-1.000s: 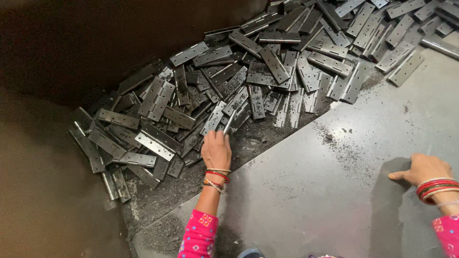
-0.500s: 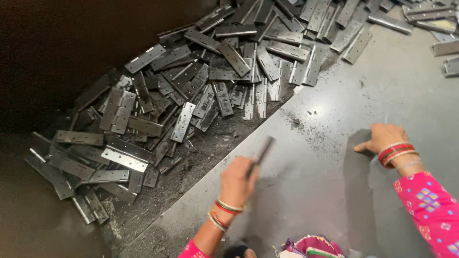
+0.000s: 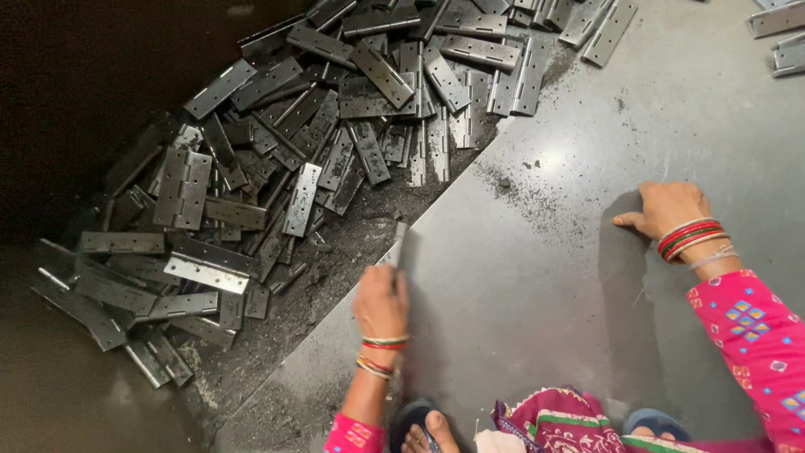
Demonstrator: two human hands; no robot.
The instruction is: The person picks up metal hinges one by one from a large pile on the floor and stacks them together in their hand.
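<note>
Barely started, by the look: big heap of metal hinge plates (image 3: 335, 143) lying loose along the edge of the grey surface (image 3: 545, 277) and down into the dark floor side, w/ gritty filings (image 3: 352, 252) spread under and around them. Only one hinge plate (image 3: 397, 245) pulled out from the heap so far; nearly all the rest untouched, plus a few strays (image 3: 780, 33) at the far right corner. No sorted stack visible anywhere on the surface.

Left hand (image 3: 381, 302): curled round the near end of that single hinge plate, fingers closed on it, plate sticking up and away from the knuckles toward the heap, just above the surface edge. Grip type prob. a full wrap, but thumb side hidden, so hard to tell exactly. Bangles (image 3: 381, 352) on wrist.

Right hand (image 3: 667, 210): resting knuckles-up on the bare surface, well apart from the heap, fingers loosely bent, thumb out to the left, holding nothing. Pink patterned sleeve (image 3: 755, 335) behind it. Feet in sandals (image 3: 423, 424) at bottom edge.
</note>
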